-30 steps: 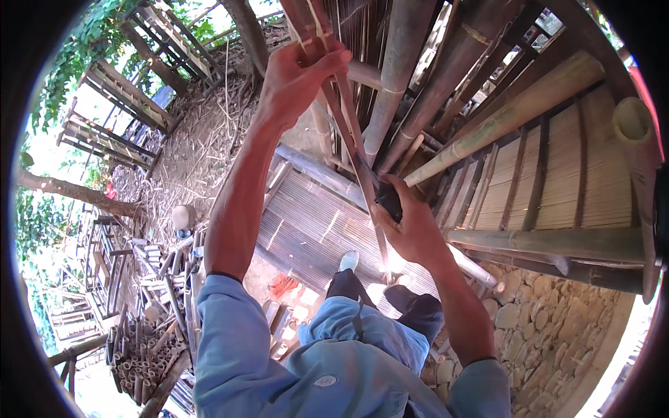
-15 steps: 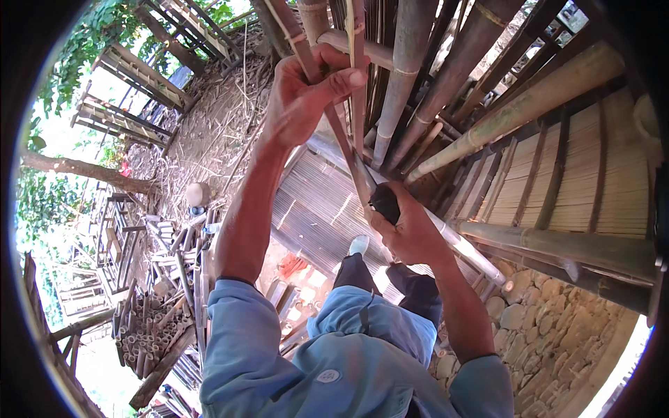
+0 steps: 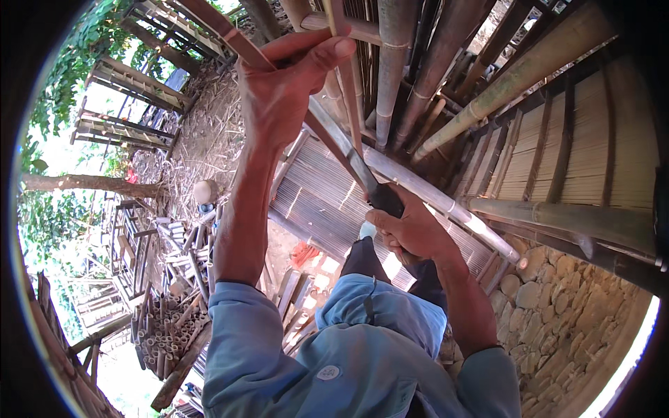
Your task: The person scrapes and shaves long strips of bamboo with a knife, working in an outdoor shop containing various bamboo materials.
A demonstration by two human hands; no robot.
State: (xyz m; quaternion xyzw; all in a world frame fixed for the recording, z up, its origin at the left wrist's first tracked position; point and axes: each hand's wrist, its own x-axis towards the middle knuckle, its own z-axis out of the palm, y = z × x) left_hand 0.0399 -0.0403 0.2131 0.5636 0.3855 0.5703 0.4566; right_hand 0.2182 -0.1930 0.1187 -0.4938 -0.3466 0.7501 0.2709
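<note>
My left hand (image 3: pixel 279 90) is raised at the upper middle, thumb and fingers closed around a split bamboo piece. One bamboo strip (image 3: pixel 230 31) runs out past the hand to the upper left. Another, a paler strip (image 3: pixel 346 76), stands between the thumb and the bamboo behind. Lower down, my right hand (image 3: pixel 421 230) grips the black handle (image 3: pixel 387 200) of a knife. Its long grey blade (image 3: pixel 348 153) slants up and left toward my left hand, beside the strips. The blade's far end is hidden around my left hand.
Thick bamboo poles (image 3: pixel 394 63) lean close on the right. Below the hands lies a slatted bamboo platform (image 3: pixel 313 198) edged by a pole (image 3: pixel 446 202). A stone wall (image 3: pixel 557 299) stands at lower right. Cut bamboo tubes (image 3: pixel 164 341) are piled at lower left.
My left hand has moved left and slightly down, and the left strip now leans further outward. The right hand has shifted slightly right, and more of the knife blade shows.
</note>
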